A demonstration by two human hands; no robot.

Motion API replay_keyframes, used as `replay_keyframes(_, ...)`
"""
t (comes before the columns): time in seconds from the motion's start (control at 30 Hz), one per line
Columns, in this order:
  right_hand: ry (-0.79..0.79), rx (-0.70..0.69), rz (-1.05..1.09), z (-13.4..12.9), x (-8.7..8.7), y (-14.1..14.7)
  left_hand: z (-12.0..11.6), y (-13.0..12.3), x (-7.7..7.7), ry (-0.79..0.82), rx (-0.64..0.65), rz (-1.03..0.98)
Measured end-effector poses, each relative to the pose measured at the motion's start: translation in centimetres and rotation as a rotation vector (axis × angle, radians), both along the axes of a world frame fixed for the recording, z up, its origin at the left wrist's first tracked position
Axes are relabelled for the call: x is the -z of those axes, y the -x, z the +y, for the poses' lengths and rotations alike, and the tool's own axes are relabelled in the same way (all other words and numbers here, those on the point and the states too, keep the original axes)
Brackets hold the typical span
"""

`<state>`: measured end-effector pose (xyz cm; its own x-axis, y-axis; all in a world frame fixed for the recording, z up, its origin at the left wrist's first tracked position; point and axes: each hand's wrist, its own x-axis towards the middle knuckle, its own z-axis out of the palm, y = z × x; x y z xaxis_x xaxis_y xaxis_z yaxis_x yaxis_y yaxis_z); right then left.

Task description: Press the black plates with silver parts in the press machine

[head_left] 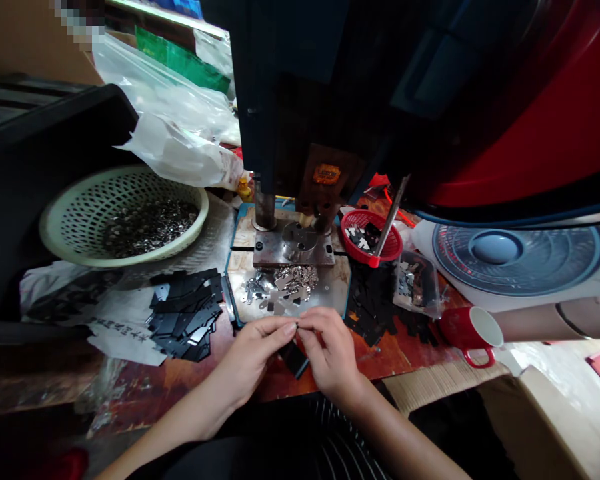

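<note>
My left hand [259,350] and my right hand [331,347] meet at the fingertips just in front of the press plate. Both are closed in a pinch. A tiny dark bit shows between the fingertips, too small to name. Below the fingers is a black flat plate [294,360]; whether it lies on the table or is held is unclear. Beyond my hands, small shiny metal parts [295,281] are heaped before the steel die block [300,247] on the press base. A pile of black flat plates [187,317] lies left of my hands.
A pale green basket [60,230] of small metal parts stands at left. To the right are a red basket [395,247], more black plates [370,303], a clear plastic box [430,303] and a red mug [457,330]. The dark press head [300,87] overhangs the die.
</note>
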<state>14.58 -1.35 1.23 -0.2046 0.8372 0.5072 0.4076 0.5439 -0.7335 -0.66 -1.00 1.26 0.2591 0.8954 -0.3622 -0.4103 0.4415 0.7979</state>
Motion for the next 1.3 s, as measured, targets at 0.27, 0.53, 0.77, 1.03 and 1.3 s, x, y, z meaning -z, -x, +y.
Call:
replay_keyframes(0.27, 0.002, 0.024, 0.001, -0.25, 0.03, 0.15, -0.01, -0.16, -0.02, -0.007, -0.001, 0.016)
replay_keyframes(0.53, -0.010, 0.061, 0.023, -0.55, 0.30, 0.57, -0.09, -0.23, -0.05, -0.001, -0.004, 0.006)
replay_keyframes(0.77, -0.002, 0.103, 0.017, -0.75, 0.61, 0.69, -0.18, -0.41, -0.23, -0.006, -0.023, 0.038)
replay_keyframes(1.03, -0.009, 0.104, -0.044, -0.55, 0.24, 0.70, -0.08, -0.50, -0.13, -0.008, -0.022, 0.049)
replay_keyframes(1.3, 0.043, -0.002, -0.053, -0.65, 0.12, 0.19, -0.05, -0.16, 0.17, -0.019, -0.011, 0.068)
